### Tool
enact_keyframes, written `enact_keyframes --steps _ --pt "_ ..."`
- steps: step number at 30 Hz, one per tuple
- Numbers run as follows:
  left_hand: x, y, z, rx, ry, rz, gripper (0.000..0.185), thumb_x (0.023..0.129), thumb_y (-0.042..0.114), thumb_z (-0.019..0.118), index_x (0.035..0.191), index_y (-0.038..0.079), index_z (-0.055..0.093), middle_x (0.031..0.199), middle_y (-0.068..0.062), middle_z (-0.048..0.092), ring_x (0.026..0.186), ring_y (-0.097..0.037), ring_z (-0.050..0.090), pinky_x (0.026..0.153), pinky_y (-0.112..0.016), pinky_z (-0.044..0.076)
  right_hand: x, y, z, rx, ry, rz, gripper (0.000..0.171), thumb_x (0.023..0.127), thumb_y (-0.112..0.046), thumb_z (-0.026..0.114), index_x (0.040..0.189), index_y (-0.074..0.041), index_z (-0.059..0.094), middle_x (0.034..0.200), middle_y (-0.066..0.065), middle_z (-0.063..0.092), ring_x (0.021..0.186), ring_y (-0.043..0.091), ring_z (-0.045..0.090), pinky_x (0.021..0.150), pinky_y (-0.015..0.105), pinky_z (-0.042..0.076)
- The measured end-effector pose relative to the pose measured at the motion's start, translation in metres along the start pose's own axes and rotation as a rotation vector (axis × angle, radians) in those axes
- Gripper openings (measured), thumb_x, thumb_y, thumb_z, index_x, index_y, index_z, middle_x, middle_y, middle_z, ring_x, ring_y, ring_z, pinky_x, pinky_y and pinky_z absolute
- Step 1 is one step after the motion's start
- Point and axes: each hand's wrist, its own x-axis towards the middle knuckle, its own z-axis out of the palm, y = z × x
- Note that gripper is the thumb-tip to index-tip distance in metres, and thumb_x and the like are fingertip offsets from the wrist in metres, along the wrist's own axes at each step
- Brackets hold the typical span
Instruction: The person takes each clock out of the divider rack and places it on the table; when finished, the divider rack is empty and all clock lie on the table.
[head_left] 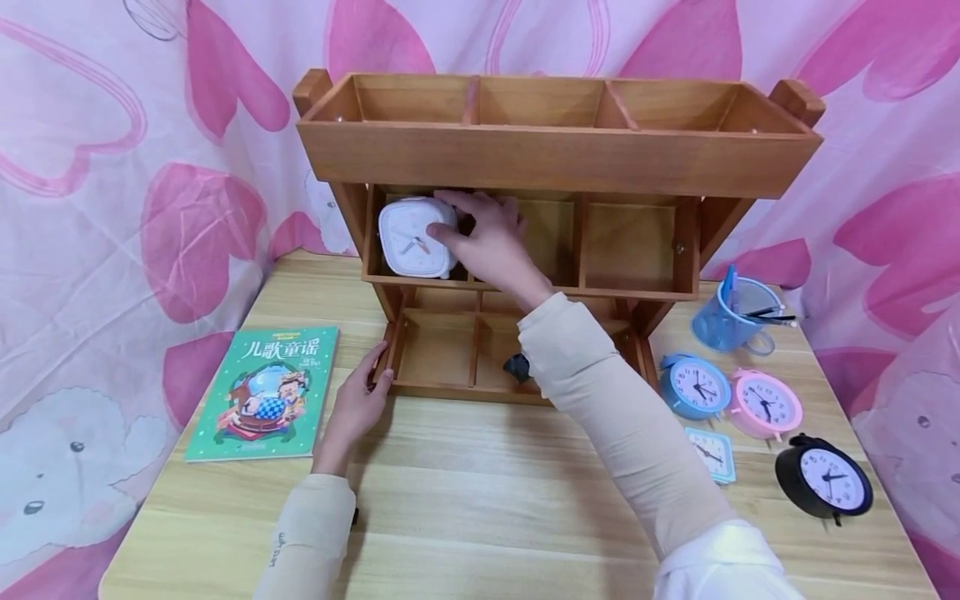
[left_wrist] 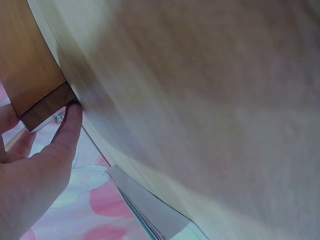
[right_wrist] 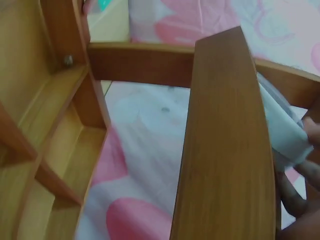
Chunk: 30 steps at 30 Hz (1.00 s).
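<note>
A white alarm clock (head_left: 414, 242) with a rounded square face sits in the left compartment of the wooden shelf's (head_left: 558, 158) middle tier. My right hand (head_left: 491, 242) grips it from the right side, the thumb over the front edge and the other fingers at its top. In the right wrist view, the clock (right_wrist: 285, 127) is partly hidden behind a wooden board, with the fingertips at its side. My left hand (head_left: 360, 408) holds the lower left side of the shelf; the left wrist view shows its fingers around the end of a wooden board (left_wrist: 47, 107).
A green children's book (head_left: 262, 396) lies to the left. On the right stand a blue pen cup (head_left: 731, 317), a blue clock (head_left: 697, 387), a pink clock (head_left: 767, 406), a small light-blue square clock (head_left: 711, 454) and a black clock (head_left: 825, 479). A pink-patterned curtain (head_left: 202, 233) hangs behind.
</note>
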Motion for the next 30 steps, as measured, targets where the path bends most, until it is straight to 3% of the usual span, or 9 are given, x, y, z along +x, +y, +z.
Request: enact_keyframes --steps 3,6,8,11,14,17,20,26,30 --pt "0.001 0.000 0.001 0.006 -0.007 0.009 0.052 0.103 0.026 0.044 0.153 0.026 0.029 0.153 -0.021 0.033 0.138 -0.038 0.035 0.110 -0.053 0.033 0.000 0.000 -0.003 0.149 0.096 0.012 0.035 0.088 -0.034 0.071 0.122 -0.026 0.069 0.111 -0.001 0.067 0.116 0.022 0.046 0.102 0.041 0.028" --pt "0.002 0.000 0.001 0.011 0.003 0.017 0.051 0.103 0.025 0.045 0.152 0.026 0.031 0.151 -0.022 0.036 0.136 -0.038 0.038 0.109 -0.053 0.034 -0.004 -0.003 -0.011 0.344 0.141 -0.018 0.029 0.088 -0.023 0.072 0.115 -0.013 0.071 0.100 0.003 0.069 0.097 0.014 0.059 0.090 0.028 0.044" --pt "0.002 0.000 0.001 0.012 0.014 0.021 0.051 0.103 0.025 0.046 0.152 0.026 0.032 0.148 -0.023 0.040 0.134 -0.038 0.041 0.109 -0.053 0.035 -0.009 -0.005 -0.020 0.476 0.150 -0.025 0.028 0.087 -0.018 0.072 0.112 -0.006 0.070 0.102 0.008 0.069 0.092 0.014 0.062 0.079 0.027 0.051" --pt "0.003 0.000 0.001 0.015 0.022 0.032 0.051 0.102 0.025 0.047 0.151 0.025 0.033 0.145 -0.025 0.043 0.131 -0.038 0.043 0.108 -0.052 0.035 -0.025 -0.004 -0.033 0.615 0.155 -0.001 0.031 0.089 -0.017 0.070 0.117 -0.005 0.066 0.108 0.010 0.067 0.091 0.015 0.062 0.075 0.026 0.054" --pt "0.004 0.000 0.000 0.013 0.007 0.024 0.051 0.103 0.026 0.046 0.152 0.027 0.031 0.147 -0.024 0.041 0.132 -0.037 0.042 0.108 -0.053 0.035 -0.051 0.008 -0.047 0.683 0.170 -0.008 0.033 0.090 -0.018 0.070 0.120 -0.006 0.065 0.107 0.012 0.066 0.087 0.020 0.063 0.071 0.027 0.057" --pt "0.005 0.000 -0.002 0.011 -0.006 0.007 0.052 0.103 0.027 0.045 0.152 0.029 0.030 0.151 -0.022 0.036 0.134 -0.037 0.040 0.108 -0.053 0.035 -0.085 0.030 -0.060 0.669 0.192 -0.015 0.035 0.090 -0.018 0.069 0.124 -0.009 0.064 0.108 0.012 0.065 0.086 0.023 0.063 0.070 0.027 0.058" --pt "0.005 -0.001 -0.004 0.012 -0.012 -0.003 0.052 0.103 0.028 0.044 0.153 0.030 0.028 0.152 -0.021 0.034 0.136 -0.037 0.038 0.109 -0.054 0.034 -0.125 0.056 -0.073 0.581 0.231 0.043 0.035 0.091 -0.019 0.068 0.125 -0.010 0.065 0.107 0.008 0.068 0.087 0.020 0.063 0.070 0.021 0.056" --pt "0.000 -0.001 -0.008 0.025 -0.010 -0.006 0.053 0.103 0.027 0.044 0.153 0.028 0.027 0.153 -0.022 0.033 0.136 -0.038 0.038 0.108 -0.054 0.035 -0.214 0.113 -0.101 0.292 0.257 0.361 0.040 0.095 -0.029 0.062 0.133 -0.020 0.060 0.116 -0.004 0.063 0.098 0.006 0.061 0.074 0.016 0.054" --pt "-0.002 0.000 -0.011 0.025 -0.008 -0.005 0.053 0.104 0.027 0.043 0.154 0.027 0.027 0.153 -0.022 0.032 0.133 -0.038 0.041 0.105 -0.054 0.039 -0.276 0.145 -0.113 0.308 0.303 0.536 0.042 0.093 -0.023 0.065 0.134 -0.014 0.060 0.108 -0.012 0.063 0.092 -0.002 0.061 0.070 0.014 0.054"
